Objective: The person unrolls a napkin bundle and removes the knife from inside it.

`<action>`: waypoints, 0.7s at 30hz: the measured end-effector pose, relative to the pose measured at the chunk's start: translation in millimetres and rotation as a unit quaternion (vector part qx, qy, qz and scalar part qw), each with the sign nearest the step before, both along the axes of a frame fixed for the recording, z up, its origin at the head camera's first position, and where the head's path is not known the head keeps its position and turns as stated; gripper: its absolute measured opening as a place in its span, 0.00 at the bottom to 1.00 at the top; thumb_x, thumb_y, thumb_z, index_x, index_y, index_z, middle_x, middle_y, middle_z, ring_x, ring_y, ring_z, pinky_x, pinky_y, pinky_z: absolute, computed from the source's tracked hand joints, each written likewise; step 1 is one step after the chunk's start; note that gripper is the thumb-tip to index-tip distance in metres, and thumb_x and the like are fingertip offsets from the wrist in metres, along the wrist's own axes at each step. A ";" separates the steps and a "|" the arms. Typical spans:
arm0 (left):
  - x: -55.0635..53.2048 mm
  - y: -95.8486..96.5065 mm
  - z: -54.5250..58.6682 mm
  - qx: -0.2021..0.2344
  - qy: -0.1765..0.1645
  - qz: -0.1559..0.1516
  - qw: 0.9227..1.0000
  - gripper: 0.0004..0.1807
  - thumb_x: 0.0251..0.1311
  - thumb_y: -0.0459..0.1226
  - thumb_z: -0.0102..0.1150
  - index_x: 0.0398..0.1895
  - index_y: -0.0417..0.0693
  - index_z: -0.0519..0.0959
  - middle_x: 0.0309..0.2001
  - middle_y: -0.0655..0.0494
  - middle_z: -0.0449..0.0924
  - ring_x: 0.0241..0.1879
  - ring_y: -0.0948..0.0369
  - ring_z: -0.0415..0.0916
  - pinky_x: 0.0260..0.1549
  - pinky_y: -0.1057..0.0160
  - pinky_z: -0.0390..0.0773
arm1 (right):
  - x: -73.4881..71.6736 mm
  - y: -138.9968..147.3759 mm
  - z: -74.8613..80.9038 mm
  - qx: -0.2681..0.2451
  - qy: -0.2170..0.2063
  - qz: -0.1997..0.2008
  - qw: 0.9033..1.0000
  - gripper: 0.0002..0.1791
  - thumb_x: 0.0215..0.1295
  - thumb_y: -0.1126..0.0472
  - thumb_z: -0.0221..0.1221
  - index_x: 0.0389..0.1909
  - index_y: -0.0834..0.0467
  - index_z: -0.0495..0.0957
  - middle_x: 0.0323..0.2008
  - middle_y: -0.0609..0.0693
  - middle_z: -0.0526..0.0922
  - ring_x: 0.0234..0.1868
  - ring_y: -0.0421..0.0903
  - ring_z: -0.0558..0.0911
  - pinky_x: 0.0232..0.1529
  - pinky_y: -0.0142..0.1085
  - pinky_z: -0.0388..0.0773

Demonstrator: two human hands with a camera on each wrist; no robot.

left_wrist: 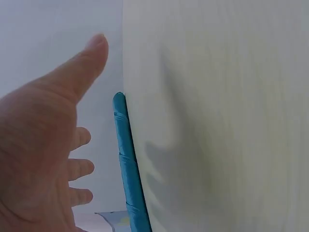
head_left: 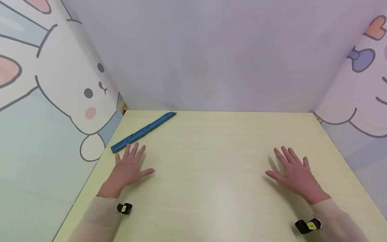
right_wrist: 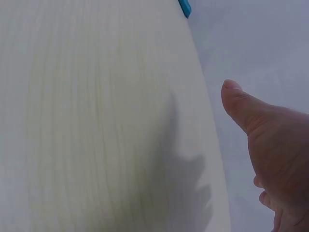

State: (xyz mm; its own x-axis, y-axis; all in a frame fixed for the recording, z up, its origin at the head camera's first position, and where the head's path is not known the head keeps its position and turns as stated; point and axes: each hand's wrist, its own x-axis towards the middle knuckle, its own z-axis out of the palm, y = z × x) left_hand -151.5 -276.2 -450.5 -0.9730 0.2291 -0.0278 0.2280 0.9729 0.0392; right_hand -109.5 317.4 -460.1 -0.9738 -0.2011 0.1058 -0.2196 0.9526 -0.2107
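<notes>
Left hand near blue roll, right hand apart, fingers spread

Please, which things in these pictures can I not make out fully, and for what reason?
Blue roll: left wrist view, one end cut off by the bottom edge; right wrist view, all but a tip cut off by the top edge.
Palms of the left hand and right hand: head view, hidden by the backs of the hands.
Yellow patches on the black wrist devices: head view, too small to read any marking.
</notes>
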 end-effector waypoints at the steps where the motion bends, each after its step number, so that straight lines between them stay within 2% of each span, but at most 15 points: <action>1: -2.6 -2.8 0.4 0.002 0.004 0.000 1.000 0.61 0.47 0.76 0.47 0.76 0.46 0.52 0.75 0.38 0.44 0.72 0.35 0.38 0.53 0.21 0.42 | -1.0 -2.2 0.4 0.000 -0.001 0.002 1.000 0.53 0.60 0.30 0.55 0.76 0.55 0.47 0.73 0.66 0.50 0.74 0.63 0.43 0.58 0.74 0.35; 7: -22.5 -27.2 -0.6 0.003 0.001 0.015 1.000 0.62 0.48 0.76 0.46 0.75 0.40 0.51 0.73 0.33 0.45 0.70 0.33 0.41 0.55 0.23 0.43 | -9.4 -18.6 1.9 -0.006 0.006 0.026 1.000 0.52 0.59 0.30 0.55 0.76 0.55 0.50 0.72 0.65 0.53 0.73 0.63 0.49 0.58 0.74 0.40; 13: -43.5 -49.4 -2.7 0.006 0.009 0.017 1.000 0.59 0.56 0.70 0.48 0.72 0.29 0.52 0.69 0.27 0.51 0.68 0.32 0.47 0.57 0.27 0.50 | -17.0 -33.0 1.3 -0.014 0.022 0.048 0.998 0.52 0.58 0.30 0.57 0.74 0.56 0.54 0.71 0.64 0.56 0.72 0.63 0.52 0.58 0.73 0.43; 17: -53.5 -59.7 -5.8 0.013 0.014 0.017 1.000 0.55 0.60 0.65 0.50 0.69 0.24 0.54 0.66 0.24 0.54 0.66 0.33 0.50 0.58 0.30 0.53 | -19.7 -42.6 -0.6 -0.015 0.015 0.058 0.998 0.52 0.58 0.30 0.57 0.74 0.57 0.55 0.71 0.64 0.56 0.72 0.63 0.53 0.58 0.73 0.46; 21: -60.4 -68.1 -10.1 0.017 0.007 0.023 1.000 0.53 0.62 0.64 0.48 0.68 0.23 0.54 0.65 0.23 0.54 0.66 0.33 0.50 0.59 0.30 0.52 | -22.8 -53.7 -0.4 -0.010 0.011 0.066 0.998 0.52 0.58 0.29 0.56 0.74 0.57 0.55 0.71 0.63 0.57 0.71 0.63 0.54 0.59 0.71 0.48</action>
State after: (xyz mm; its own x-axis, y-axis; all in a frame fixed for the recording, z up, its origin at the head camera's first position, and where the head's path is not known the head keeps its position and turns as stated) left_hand -211.9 -344.3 -460.6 -0.9826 0.1856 -0.0063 0.1847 0.9803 0.0698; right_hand -132.3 263.7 -460.5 -0.9366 -0.3248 0.1317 -0.3472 0.9110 -0.2227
